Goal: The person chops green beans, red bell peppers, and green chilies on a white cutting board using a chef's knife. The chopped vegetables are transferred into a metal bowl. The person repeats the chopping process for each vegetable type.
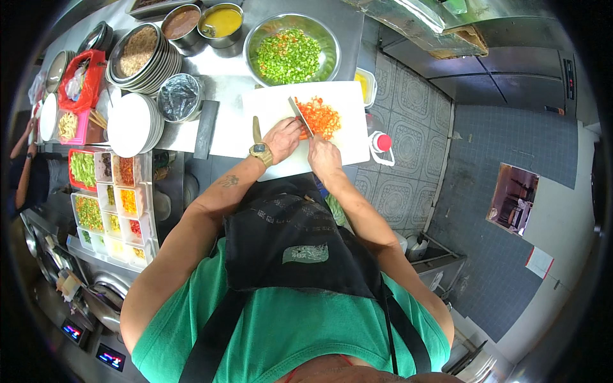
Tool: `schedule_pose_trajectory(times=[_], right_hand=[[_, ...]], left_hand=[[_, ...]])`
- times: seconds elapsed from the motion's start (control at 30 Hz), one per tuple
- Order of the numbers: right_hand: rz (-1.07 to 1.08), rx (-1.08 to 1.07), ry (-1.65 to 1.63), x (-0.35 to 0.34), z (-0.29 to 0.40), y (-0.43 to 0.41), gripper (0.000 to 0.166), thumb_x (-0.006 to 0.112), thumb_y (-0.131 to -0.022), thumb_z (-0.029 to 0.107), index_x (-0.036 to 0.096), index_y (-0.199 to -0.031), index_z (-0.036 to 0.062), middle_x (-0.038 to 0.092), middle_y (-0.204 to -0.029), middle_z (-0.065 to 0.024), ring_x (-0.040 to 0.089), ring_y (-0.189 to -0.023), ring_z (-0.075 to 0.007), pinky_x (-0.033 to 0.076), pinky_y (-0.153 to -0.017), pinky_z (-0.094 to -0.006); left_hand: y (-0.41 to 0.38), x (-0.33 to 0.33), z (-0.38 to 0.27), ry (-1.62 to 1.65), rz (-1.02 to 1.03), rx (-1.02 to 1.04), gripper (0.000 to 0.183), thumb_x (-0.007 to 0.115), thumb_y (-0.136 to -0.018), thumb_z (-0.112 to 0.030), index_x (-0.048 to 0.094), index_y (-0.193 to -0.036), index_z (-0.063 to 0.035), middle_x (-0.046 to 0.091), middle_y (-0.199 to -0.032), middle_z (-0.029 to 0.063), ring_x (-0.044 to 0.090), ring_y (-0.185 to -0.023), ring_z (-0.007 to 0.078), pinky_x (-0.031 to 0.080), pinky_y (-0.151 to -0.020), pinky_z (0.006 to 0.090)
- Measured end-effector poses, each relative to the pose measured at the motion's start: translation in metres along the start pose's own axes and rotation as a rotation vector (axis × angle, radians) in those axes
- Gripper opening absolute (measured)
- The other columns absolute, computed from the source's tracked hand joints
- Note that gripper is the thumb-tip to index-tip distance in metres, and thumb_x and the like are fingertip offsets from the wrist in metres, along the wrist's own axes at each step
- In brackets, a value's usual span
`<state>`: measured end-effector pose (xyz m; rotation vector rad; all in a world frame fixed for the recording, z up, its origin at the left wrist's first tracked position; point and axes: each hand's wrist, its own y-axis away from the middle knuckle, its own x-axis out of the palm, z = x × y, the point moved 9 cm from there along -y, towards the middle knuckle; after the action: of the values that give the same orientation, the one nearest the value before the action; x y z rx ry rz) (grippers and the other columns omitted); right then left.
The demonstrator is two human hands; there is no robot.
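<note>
On a white cutting board (pixel 287 163), my right hand (pixel 324 154) grips a knife (pixel 299 115) by its handle, the blade angled up and to the left. My left hand (pixel 284 139), with a watch on the wrist, presses its bent fingertips on red pepper pieces against the blade's left side. Right of the blade lies a pile of chopped red pepper (pixel 323 118). A second knife-like tool (pixel 256 129) lies near my left wrist, partly hidden. Behind the board stands a steel bowl (pixel 332 60) of chopped green and red pepper (pixel 287 56).
At left are stacked white plates (pixel 128 125), a bag-lined steel pot (pixel 179 98), a dark sharpening stone or bar (pixel 207 129) and ingredient tubs (pixel 127 202). Two steel pots of sauce (pixel 221 24) stand behind. A red-capped jug (pixel 381 142) is right of the board. Another person (pixel 29 167) stands far left.
</note>
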<state>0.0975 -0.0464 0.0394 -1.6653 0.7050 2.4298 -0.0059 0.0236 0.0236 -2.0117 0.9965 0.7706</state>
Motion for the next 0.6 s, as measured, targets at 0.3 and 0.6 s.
schedule_pose_trajectory(times=[0.3,0.6], right_hand=[[-0.011,-0.012,-0.017,0.004,-0.005,0.009,0.031,0.052,-0.108,0.023,0.067,-0.096,-0.0018,0.072,-0.082,-0.0304,0.074,-0.080,-0.0475,0.060,-0.077,-0.0562],[0.003,-0.036,-0.006,-0.009,-0.001,0.014,0.032,0.050,-0.108,0.022,0.067,-0.094,-0.0015,0.073,-0.083,-0.0295,0.075,-0.080,-0.0465,0.061,-0.075,-0.0546]], left_hand=[[-0.002,-0.006,-0.002,0.045,-0.050,-0.019,0.029,0.074,-0.083,-0.005,0.071,-0.111,0.0027,0.066,-0.126,0.0160,0.059,-0.126,0.0340,0.050,-0.112,0.0419],[0.004,-0.003,0.001,0.038,-0.064,-0.021,0.029,0.074,-0.081,-0.001,0.070,-0.109,0.0027,0.066,-0.124,0.0170,0.059,-0.124,0.0350,0.050,-0.111,0.0427]])
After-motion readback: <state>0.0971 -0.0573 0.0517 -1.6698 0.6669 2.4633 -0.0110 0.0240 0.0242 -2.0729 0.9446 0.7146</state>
